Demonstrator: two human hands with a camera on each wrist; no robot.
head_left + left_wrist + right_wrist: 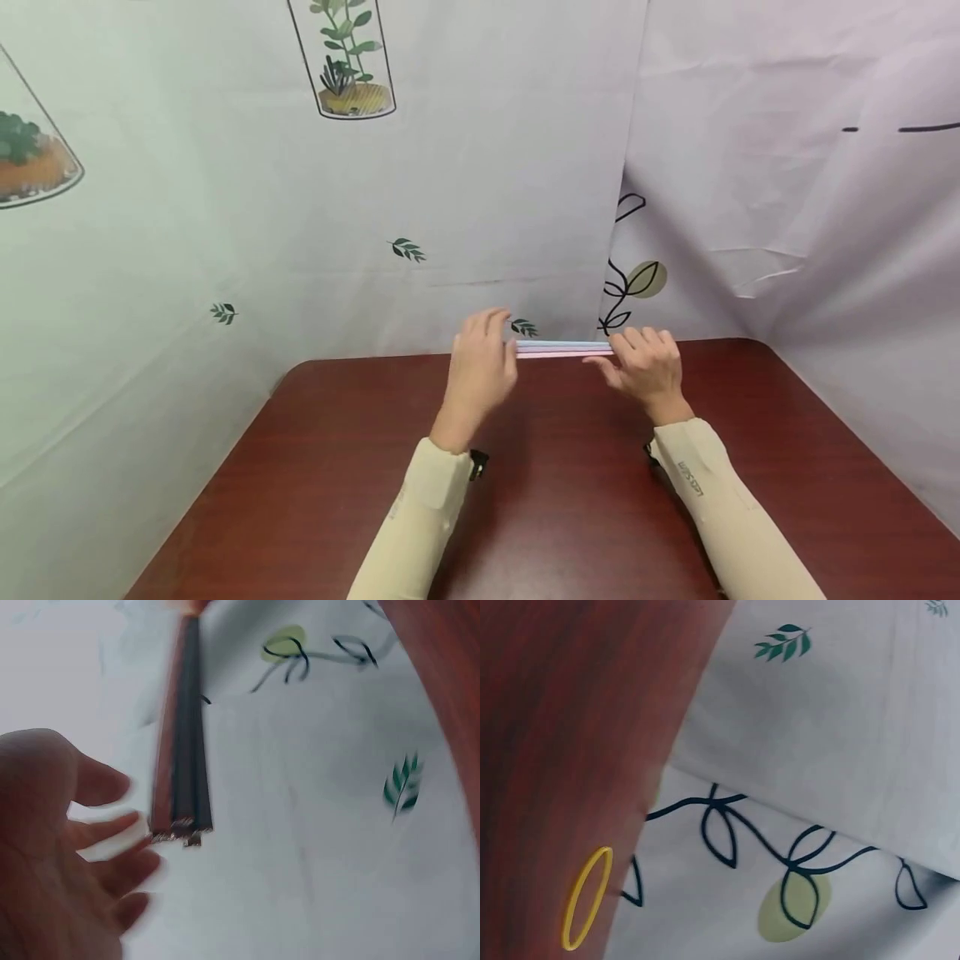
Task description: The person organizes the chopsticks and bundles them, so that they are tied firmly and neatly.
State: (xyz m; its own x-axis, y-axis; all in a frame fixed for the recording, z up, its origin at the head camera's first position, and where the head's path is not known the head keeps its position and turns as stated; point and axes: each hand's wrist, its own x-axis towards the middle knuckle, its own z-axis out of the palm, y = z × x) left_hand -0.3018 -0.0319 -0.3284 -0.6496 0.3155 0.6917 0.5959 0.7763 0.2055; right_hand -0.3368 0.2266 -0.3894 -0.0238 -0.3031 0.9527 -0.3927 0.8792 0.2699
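A bundle of slim pink, lilac and blue sticks (562, 349) is held level above the far part of the table. My right hand (647, 367) grips its right end, with the thumb stretched out below. At the other end is my left hand (482, 362). In the left wrist view the left hand (67, 840) has its fingers spread and relaxed beside the near ends of the sticks (184, 750), which look dark there. A gap shows between those fingers and most of the bundle. The right hand is out of sight in the right wrist view.
A dark red-brown table (360, 467) reaches back to a white printed cloth (510, 183) hung behind it and at both sides. A thin yellow loop (571, 930) appears in the right wrist view; whether it lies on the table I cannot tell.
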